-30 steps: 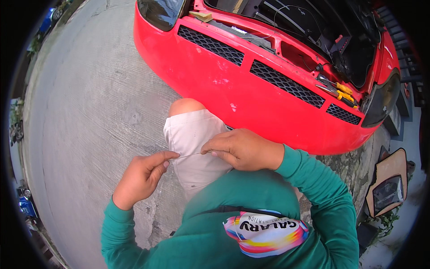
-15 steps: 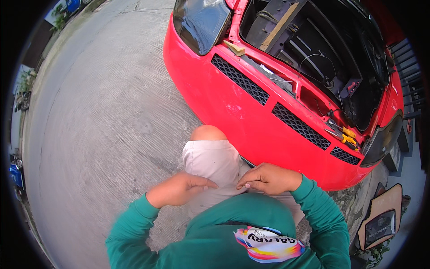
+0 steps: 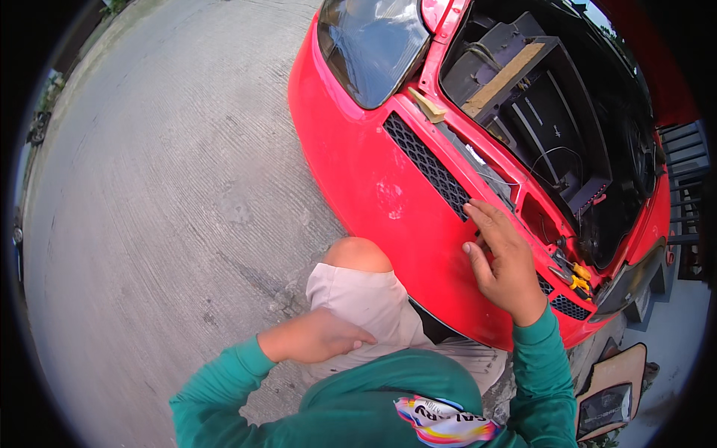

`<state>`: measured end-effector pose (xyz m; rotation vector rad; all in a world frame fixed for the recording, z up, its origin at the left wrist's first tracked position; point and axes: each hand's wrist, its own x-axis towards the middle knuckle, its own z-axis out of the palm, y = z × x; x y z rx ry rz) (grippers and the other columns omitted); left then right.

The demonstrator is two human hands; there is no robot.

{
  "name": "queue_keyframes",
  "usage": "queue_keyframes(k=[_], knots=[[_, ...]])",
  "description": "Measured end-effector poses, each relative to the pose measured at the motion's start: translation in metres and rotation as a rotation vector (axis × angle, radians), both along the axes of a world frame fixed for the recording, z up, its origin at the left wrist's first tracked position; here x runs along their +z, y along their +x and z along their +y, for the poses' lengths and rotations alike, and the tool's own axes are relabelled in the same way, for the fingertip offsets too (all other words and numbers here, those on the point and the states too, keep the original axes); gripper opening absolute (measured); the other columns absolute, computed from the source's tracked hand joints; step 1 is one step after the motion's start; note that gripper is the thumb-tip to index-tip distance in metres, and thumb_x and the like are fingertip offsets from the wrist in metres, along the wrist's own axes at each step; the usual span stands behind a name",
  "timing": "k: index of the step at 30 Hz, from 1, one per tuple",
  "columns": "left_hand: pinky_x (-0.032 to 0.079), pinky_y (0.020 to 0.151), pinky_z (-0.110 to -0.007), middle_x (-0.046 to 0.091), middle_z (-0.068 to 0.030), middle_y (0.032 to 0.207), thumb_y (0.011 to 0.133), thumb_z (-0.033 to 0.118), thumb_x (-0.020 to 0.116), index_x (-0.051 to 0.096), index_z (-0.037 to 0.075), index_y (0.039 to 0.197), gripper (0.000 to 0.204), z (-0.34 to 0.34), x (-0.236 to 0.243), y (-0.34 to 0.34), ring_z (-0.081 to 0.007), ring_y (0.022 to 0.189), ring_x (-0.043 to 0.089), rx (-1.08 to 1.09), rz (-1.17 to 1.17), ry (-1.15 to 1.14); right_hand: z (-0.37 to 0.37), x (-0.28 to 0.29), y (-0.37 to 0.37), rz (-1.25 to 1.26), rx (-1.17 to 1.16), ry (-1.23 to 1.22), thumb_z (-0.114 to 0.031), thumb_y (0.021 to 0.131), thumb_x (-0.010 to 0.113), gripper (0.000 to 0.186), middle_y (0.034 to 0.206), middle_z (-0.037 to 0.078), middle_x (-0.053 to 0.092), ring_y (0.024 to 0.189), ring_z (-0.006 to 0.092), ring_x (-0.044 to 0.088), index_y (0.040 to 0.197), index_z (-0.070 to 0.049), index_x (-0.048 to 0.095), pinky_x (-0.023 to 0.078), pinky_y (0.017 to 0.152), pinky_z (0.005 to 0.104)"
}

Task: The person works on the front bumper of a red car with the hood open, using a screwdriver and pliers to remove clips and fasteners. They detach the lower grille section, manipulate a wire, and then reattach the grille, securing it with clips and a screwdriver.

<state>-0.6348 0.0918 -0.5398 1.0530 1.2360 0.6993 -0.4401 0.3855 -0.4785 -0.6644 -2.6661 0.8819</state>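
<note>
A red car [image 3: 358, 172] stands in front of me with its hood up and the engine bay [image 3: 567, 127] exposed. My right hand [image 3: 502, 257] is raised with fingers apart, fingertips touching the black grille [image 3: 426, 160] near the top of the bumper; it holds nothing. My left hand [image 3: 321, 336] rests curled against my thigh on the pale shorts [image 3: 366, 302], fingers closed with nothing visible in them. Both arms wear green sleeves.
Grey concrete ground [image 3: 164, 209] spreads to the left. A headlight [image 3: 373, 45] sits at the car's near corner. A small yellow object [image 3: 579, 280] lies on the front ledge to the right. A brown board with a dark panel [image 3: 609, 399] lies at the lower right.
My right hand has lifted off my thigh and reached up to the car's grille. My left hand stays at the shorts. The view has swung, bringing the car closer.
</note>
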Motion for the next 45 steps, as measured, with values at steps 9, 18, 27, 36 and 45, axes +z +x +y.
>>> queue_keyframes(k=[9, 18, 27, 36, 45], knots=[[0.061, 0.090, -0.039, 0.082, -0.0153, 0.107, 0.100, 0.012, 0.072, 0.082, 0.011, 0.123, 0.025, -0.004, -0.014, 0.002, -0.0319, 0.095, 0.078, 0.093, -0.167, 0.042, -0.029, -0.010, -0.063, -0.525, 0.102, 0.405, -0.018, 0.090, 0.080, 0.076, 0.157, 0.032, 0.054, 0.113, 0.0396, 0.075, 0.157, 0.002, 0.050, 0.065, 0.085, 0.0423], [0.058, 0.076, -0.031, 0.082, -0.0151, 0.095, 0.098, 0.000, 0.070, 0.080, 0.002, 0.126, 0.029, 0.013, 0.040, -0.060, -0.0198, 0.082, 0.077, 0.257, 0.133, 0.012, 0.003, 0.003, -0.010, -0.163, 0.002, -0.012, -0.004, 0.091, 0.077, 0.055, 0.145, 0.021, 0.065, 0.088, 0.0245, 0.072, 0.145, -0.002, 0.064, 0.061, 0.083, 0.0349], [0.057, 0.086, -0.030, 0.082, -0.0070, 0.120, 0.111, 0.015, 0.064, 0.081, 0.009, 0.130, 0.026, 0.072, 0.059, -0.177, -0.0142, 0.093, 0.069, 0.308, 0.908, 0.322, 0.037, -0.007, 0.062, -0.042, -0.214, 0.183, -0.012, 0.100, 0.074, 0.037, 0.131, 0.013, 0.074, 0.104, 0.0205, 0.072, 0.136, -0.002, 0.071, 0.057, 0.090, 0.0331], [0.057, 0.106, -0.037, 0.079, -0.0123, 0.128, 0.113, 0.013, 0.059, 0.075, 0.005, 0.138, 0.031, 0.144, 0.056, -0.209, -0.0242, 0.120, 0.074, 0.053, 1.068, 0.493, 0.053, -0.044, 0.085, -0.014, -0.288, 0.171, -0.020, 0.103, 0.075, 0.036, 0.124, 0.010, 0.077, 0.109, 0.0204, 0.072, 0.136, -0.005, 0.073, 0.056, 0.095, 0.0339], [0.058, 0.104, -0.037, 0.079, -0.0157, 0.129, 0.111, 0.012, 0.061, 0.074, 0.002, 0.136, 0.030, 0.197, 0.093, -0.225, -0.0283, 0.120, 0.077, -0.192, 1.393, 0.582, 0.059, -0.061, 0.084, 0.011, -0.354, 0.161, -0.025, 0.107, 0.071, 0.036, 0.130, 0.005, 0.075, 0.115, 0.0155, 0.067, 0.137, -0.006, 0.073, 0.050, 0.101, 0.0296]])
